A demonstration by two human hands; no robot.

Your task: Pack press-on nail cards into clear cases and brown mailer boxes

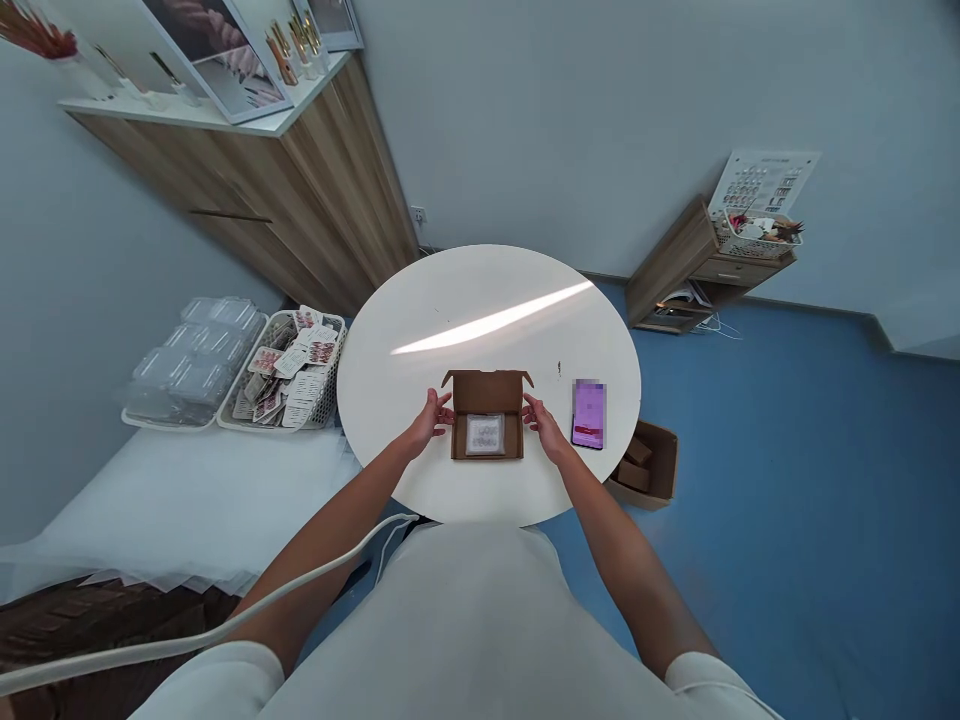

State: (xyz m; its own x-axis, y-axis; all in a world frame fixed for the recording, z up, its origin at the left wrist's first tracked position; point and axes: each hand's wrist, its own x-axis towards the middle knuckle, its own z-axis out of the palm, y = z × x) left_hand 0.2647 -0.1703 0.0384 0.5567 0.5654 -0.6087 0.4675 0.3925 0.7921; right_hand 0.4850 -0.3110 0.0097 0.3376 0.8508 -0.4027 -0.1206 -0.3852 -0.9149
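A small brown cardboard mailer box lies on the white round table in front of me, its lid raised at the far side and the lid's side flaps sticking out. Inside it is a flat clear packet with pale contents I cannot make out. My left hand is at the box's left side, fingers apart and the tips close to its wall. On the opposite side my right hand has its fingers spread near the right wall. Whether the fingertips touch the cardboard is hard to tell. Neither hand holds anything visible.
A phone with a purple screen lies on the table, right of my right hand. To the left stand a basket of printed cards and clear plastic boxes. A carton sits on the floor at right. A white cable crosses my left arm.
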